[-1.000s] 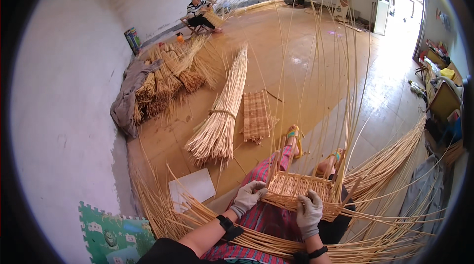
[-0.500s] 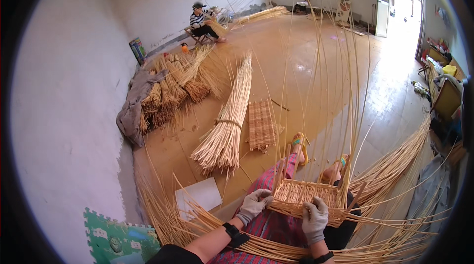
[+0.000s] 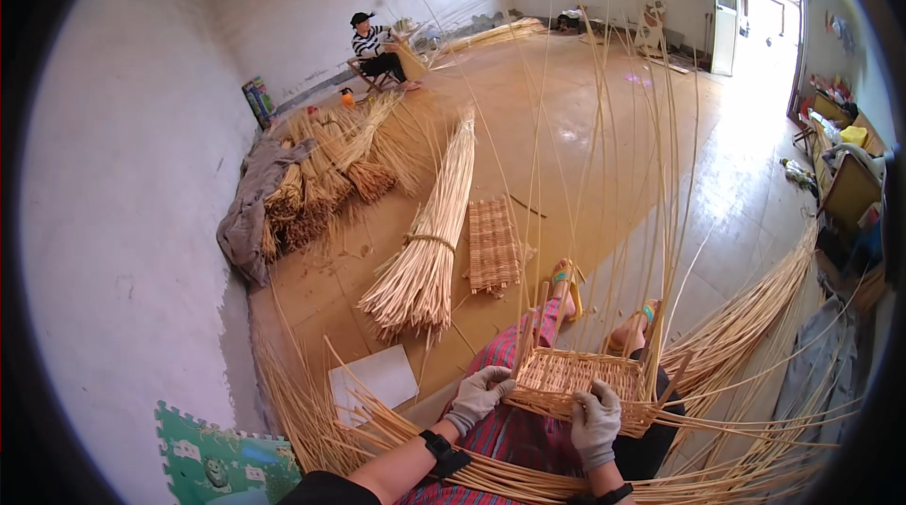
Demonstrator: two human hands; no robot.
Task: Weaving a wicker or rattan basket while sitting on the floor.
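On my lap rests a partly woven wicker basket (image 3: 578, 375), with long thin canes (image 3: 675, 175) standing up from its far side and short thick stakes near its corners. My left hand (image 3: 479, 395), in a pale glove, grips the basket at its near left corner. The gloved right hand (image 3: 596, 425) is at the near edge, right of the middle, its fingers bent and pinched at the rim; a thin cane may lie between them, but I cannot make it out. Loose canes (image 3: 528, 481) run across my lap below both wrists.
A tied cane bundle (image 3: 420, 283) lies ahead, beside a flat woven panel (image 3: 494, 245). More bundles (image 3: 321, 175) are piled at the left wall, near a seated person (image 3: 377, 50). Long canes (image 3: 746, 307) spread at the right. A white board (image 3: 373, 382) and green mat (image 3: 222, 458) lie left.
The view has shifted slightly. Both hands stay at the basket's near edge, with the right fingers a little differently bent. The seated person's head has lifted.
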